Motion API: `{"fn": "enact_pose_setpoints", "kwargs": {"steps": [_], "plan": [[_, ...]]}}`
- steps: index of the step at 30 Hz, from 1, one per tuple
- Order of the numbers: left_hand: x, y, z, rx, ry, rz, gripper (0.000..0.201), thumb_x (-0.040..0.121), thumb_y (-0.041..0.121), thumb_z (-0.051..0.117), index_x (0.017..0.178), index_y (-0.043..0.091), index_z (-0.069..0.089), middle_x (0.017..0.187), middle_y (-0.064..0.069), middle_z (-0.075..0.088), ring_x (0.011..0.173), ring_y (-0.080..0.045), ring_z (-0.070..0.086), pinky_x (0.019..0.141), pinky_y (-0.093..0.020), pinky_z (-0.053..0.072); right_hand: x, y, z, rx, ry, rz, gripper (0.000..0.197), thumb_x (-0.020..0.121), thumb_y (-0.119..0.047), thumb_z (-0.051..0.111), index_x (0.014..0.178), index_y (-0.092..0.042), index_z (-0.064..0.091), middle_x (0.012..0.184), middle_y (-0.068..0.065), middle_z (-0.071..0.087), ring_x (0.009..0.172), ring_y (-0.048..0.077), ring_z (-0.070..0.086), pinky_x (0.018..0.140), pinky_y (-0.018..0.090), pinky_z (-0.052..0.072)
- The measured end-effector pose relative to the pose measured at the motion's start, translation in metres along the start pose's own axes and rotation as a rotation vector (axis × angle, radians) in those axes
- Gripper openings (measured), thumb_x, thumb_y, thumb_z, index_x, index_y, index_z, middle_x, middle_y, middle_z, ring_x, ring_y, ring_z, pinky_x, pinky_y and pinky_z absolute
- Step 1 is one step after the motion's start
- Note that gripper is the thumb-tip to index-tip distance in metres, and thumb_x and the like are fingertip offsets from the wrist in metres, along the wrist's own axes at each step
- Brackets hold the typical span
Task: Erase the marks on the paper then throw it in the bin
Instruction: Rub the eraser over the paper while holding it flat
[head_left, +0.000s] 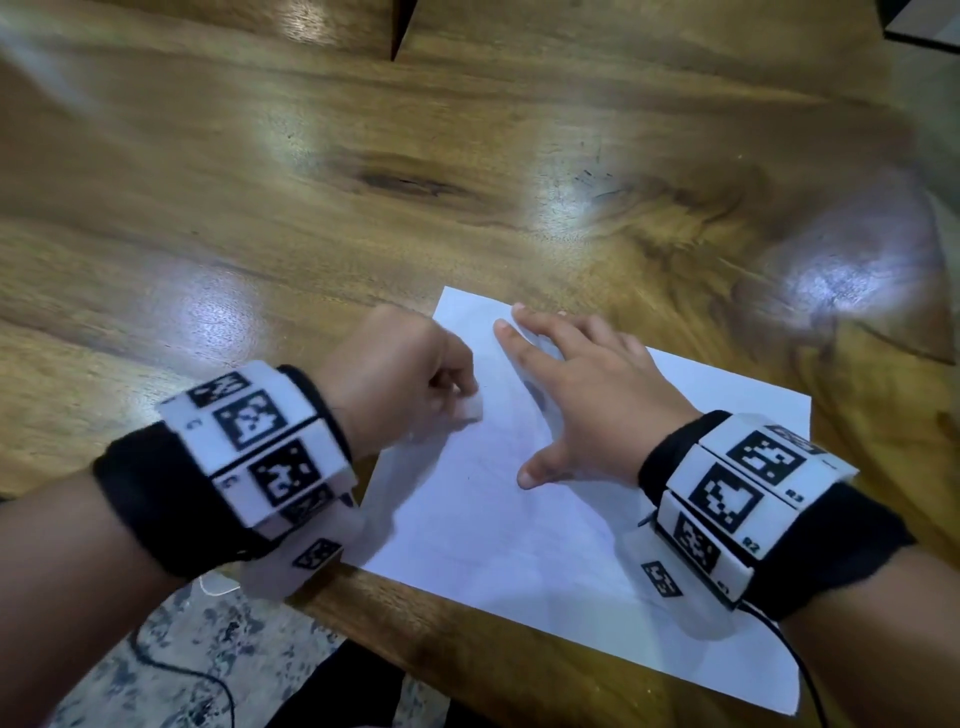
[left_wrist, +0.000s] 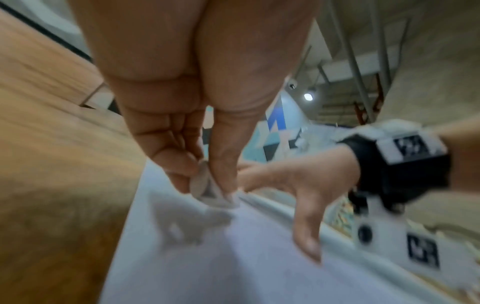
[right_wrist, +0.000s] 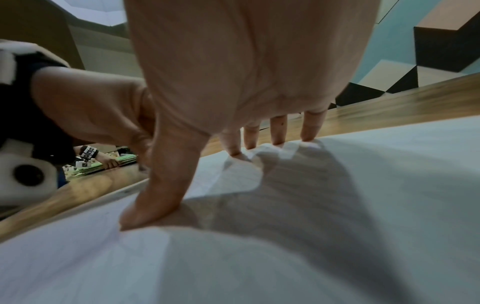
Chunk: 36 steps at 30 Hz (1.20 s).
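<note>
While the right hand (head_left: 587, 384) lies spread on the paper (head_left: 519, 525), fingers straight and fanned, thumb (right_wrist: 155, 197) planted on the sheet nearer the person and fingertips (right_wrist: 309, 131) down at the sheet's far edge, the left hand (head_left: 400, 374) works just beside it with a small white eraser (head_left: 470, 408) pinched tight between thumb and curled fingers. From the left wrist view that eraser (left_wrist: 207, 191) sits right down at the sheet, casting a soft shadow; whether it actually touches is hard to call through the blur. The paper lies flat on the wooden table (head_left: 363, 182), its near corner reaching the table's front edge. Faint grey pencil marks (head_left: 537, 395) show on the paper between the two hands, close under the right hand's index finger. Both wrists wear black bands with white marker blocks (head_left: 260, 441), and below the table's near edge a speckled floor (head_left: 171, 670) shows, with a thin dark cable across it.
</note>
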<state>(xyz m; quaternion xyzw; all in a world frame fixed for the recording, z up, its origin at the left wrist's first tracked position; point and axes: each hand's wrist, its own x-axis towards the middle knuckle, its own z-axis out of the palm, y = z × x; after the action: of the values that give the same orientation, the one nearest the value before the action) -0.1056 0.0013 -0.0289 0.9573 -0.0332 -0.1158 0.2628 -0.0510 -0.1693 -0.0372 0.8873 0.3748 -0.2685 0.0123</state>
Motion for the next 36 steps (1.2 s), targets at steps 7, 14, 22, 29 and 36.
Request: {"fn": "enact_pose_setpoints", "kwargs": {"steps": [7,14,22,29,36], "plan": [[-0.040,-0.009,0.015,-0.040,-0.299,0.069,0.006,0.066,0.013,0.072,0.064,0.013,0.066,0.050,0.016,0.050,0.054,0.003,0.049,0.054,-0.001,0.032,0.000,0.000,-0.001,-0.006,0.001,-0.004,0.122,0.059,-0.061,0.074,0.148,-0.033,-0.005,0.156,-0.014,-0.009,0.139,0.018,0.004,0.112,0.036,0.014],[-0.024,-0.016,0.004,0.001,-0.043,0.082,0.022,0.067,0.028,0.065,0.053,0.012,0.061,0.052,0.004,0.051,0.049,-0.010,0.043,0.050,-0.019,0.032,0.000,-0.001,-0.001,-0.001,0.002,-0.004,0.121,0.060,-0.060,0.074,0.148,-0.034,-0.006,0.156,-0.015,-0.009,0.141,0.017,0.002,0.112,0.036,0.011],[-0.029,-0.023,0.008,-0.018,0.059,0.029,0.020,0.066,0.029,0.064,0.056,0.012,0.062,0.056,0.002,0.051,0.052,-0.015,0.050,0.057,-0.025,0.038,-0.001,-0.001,-0.001,0.003,-0.008,0.008,0.121,0.060,-0.061,0.073,0.147,-0.034,-0.007,0.155,-0.015,-0.010,0.140,0.017,0.002,0.114,0.037,0.011],[-0.043,-0.031,0.010,-0.056,-0.091,0.024,0.011,0.066,0.021,0.074,0.063,0.016,0.064,0.053,0.013,0.051,0.054,0.001,0.049,0.057,-0.006,0.035,0.000,-0.001,0.000,0.001,-0.004,0.007,0.121,0.061,-0.061,0.073,0.147,-0.034,-0.008,0.156,-0.015,-0.011,0.141,0.017,0.001,0.115,0.037,0.011],[-0.061,-0.031,0.016,-0.081,-0.179,0.062,0.018,0.069,0.028,0.066,0.061,0.017,0.054,0.053,0.016,0.045,0.058,0.006,0.047,0.054,-0.008,0.033,0.000,0.000,0.000,0.003,-0.008,0.006,0.121,0.061,-0.061,0.073,0.147,-0.034,-0.008,0.155,-0.015,-0.011,0.141,0.017,0.000,0.115,0.038,0.011]]}}
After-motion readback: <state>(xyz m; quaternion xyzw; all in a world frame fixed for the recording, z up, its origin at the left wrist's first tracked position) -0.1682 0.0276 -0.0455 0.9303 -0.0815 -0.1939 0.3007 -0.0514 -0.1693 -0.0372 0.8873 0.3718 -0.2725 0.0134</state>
